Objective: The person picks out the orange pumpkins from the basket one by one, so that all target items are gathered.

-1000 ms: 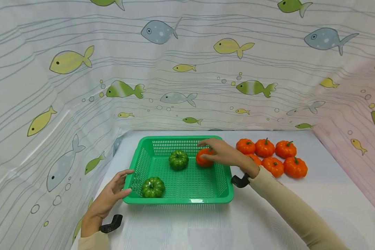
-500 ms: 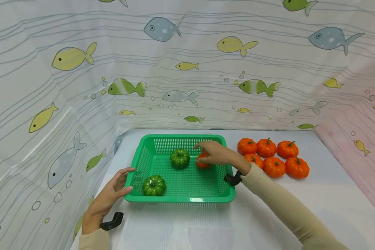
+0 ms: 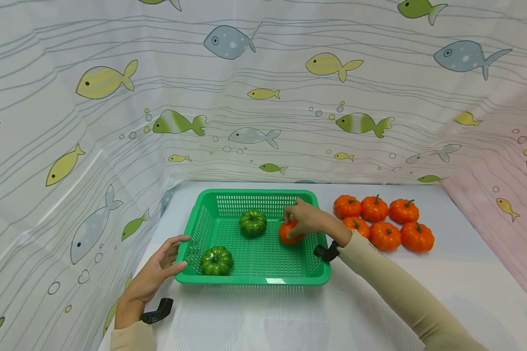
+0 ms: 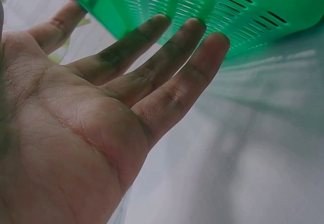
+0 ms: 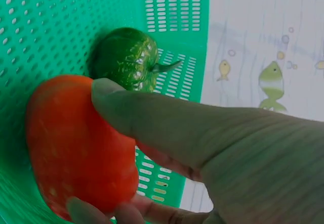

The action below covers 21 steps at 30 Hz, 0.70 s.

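My right hand [image 3: 308, 219] reaches into a green plastic basket [image 3: 246, 280] and grips a small orange pumpkin [image 3: 285, 234] at its right side. Seen from the right wrist, the thumb [image 5: 147, 115] lies against that pumpkin and curled fingertips hold its other side. Two green pumpkins share the basket: one [image 3: 253, 224] behind and left of the orange one, another [image 3: 216, 262] in the front left corner. At the basket's left side my left hand [image 3: 151, 275] has its fingers spread, thumb and fingertips right at the rim. The left wrist view shows those fingers [image 4: 177, 90] fairly straight, with the palm bare.
Several orange pumpkins [image 3: 385, 236] sit in two rows on the white tabletop [image 3: 355, 312], right of the basket. A fish-patterned curtain [image 3: 290, 156] hangs behind and along both sides. The right forearm crosses over the basket's right rim.
My right hand's fingers have curled round the orange pumpkin, which has shifted slightly nearer and to the right. The left hand has stayed at the basket's left rim.
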Each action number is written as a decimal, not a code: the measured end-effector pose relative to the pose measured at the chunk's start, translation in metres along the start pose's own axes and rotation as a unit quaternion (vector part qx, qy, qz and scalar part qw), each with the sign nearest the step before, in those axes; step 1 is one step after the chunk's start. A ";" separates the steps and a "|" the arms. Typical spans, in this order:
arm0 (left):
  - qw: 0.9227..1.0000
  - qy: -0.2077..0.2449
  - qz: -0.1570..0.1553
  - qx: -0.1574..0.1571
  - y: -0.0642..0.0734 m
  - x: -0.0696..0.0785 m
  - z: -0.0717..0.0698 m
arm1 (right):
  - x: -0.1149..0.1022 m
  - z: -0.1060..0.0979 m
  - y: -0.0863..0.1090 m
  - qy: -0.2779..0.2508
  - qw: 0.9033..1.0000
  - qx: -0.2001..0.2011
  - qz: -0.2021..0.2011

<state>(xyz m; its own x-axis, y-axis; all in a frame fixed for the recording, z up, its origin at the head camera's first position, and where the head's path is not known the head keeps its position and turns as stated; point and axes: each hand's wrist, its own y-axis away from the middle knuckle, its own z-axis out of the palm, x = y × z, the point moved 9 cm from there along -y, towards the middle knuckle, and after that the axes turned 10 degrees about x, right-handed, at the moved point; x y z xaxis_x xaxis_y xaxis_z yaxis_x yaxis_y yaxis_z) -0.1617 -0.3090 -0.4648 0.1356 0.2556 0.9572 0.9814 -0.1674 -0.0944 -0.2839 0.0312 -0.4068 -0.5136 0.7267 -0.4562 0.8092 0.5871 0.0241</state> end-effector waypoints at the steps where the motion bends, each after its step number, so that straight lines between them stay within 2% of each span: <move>1: 1.000 0.000 0.001 0.000 0.000 0.000 0.000 | 0.001 0.000 -0.001 0.006 1.000 0.004 0.002; 7: 1.000 0.006 -0.013 0.008 0.000 -0.002 0.000 | 0.006 0.001 -0.003 0.035 0.999 0.009 0.029; 14: 1.000 0.001 -0.015 0.004 0.001 -0.002 0.000 | 0.008 0.006 -0.004 0.082 0.996 -0.003 0.039; 21: 1.000 -0.002 -0.015 0.008 0.001 -0.002 -0.001 | 0.007 0.010 -0.005 0.063 0.998 -0.011 0.027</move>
<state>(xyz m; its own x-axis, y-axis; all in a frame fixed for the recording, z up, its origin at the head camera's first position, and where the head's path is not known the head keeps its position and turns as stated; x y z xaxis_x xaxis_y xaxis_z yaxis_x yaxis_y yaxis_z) -0.1616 -0.3104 -0.4664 0.1075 0.2632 0.9587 0.9869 -0.1453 -0.0708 -0.2887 0.0301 -0.4188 -0.5021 0.7956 -0.3390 0.8310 0.5524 0.0657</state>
